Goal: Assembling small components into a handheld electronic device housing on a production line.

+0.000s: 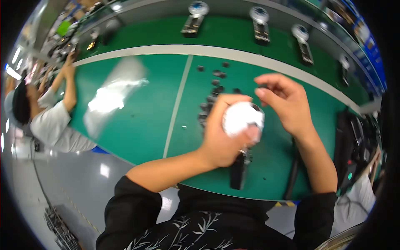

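My left hand (223,135) is wrapped around a device with a round white head (239,118) and a dark handle (238,171) that points down toward the table's near edge. Its thumb lies across the white head, which is blurred. Just right of the head and farther away, my right hand (285,100) is raised with thumb and forefinger curled toward each other. Something small and dark may sit between those fingertips, too blurred to name. Small black round parts (216,82) lie in a loose group on the green table (141,137), partly behind my left hand.
Beyond a pale rail (233,53), several similar white-headed devices (260,25) rest on a dark green strip. A black rod-like object (293,175) lies by my right forearm. Black items (350,137) stand at the right edge. Another person's arm (68,83) reaches in at far left.
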The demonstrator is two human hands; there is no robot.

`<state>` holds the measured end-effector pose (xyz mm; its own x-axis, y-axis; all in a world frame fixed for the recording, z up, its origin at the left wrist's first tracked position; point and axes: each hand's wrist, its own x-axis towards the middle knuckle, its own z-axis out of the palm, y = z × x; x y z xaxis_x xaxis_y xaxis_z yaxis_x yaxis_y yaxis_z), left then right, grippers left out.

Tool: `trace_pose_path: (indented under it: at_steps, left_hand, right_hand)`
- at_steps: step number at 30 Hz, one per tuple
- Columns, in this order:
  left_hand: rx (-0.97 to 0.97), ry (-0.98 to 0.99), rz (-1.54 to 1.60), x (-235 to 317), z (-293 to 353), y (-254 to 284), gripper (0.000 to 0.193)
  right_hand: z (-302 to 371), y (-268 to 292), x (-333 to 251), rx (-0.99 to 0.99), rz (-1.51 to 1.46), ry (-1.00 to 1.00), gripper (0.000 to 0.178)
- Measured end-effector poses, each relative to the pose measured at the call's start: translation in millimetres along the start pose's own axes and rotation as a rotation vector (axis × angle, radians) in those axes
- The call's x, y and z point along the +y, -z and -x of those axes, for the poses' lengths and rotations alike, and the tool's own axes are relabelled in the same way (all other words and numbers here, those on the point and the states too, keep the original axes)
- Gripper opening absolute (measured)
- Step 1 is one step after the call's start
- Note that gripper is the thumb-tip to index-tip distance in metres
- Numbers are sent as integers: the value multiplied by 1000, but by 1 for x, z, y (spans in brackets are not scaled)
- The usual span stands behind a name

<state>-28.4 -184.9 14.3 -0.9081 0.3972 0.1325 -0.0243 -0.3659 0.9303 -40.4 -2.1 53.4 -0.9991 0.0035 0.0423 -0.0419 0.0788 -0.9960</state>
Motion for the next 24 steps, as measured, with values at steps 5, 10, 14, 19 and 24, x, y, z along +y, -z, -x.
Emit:
trace_pose_path:
  at_steps: [5,10,14,19,24]
  left_hand:
    - [29,197,239,8,-18,-3,47]
    - [29,363,357,13,-20,1,41]
    - [54,411,349,12,-17,-3,38]
    - [78,457,321,11,-14,-4,37]
    - [37,478,305,11,-13,-4,37]
  right_hand:
    - [28,12,-19,56,-99,5,27]
    - [46,-5,-22,-89,-281,-17,25]
    - [51,-11,-8,-174,-116,67,21]
    - [47,-12,-5,-192,95,181,20]
    - [45,-13,-4,-180,124,162,26]
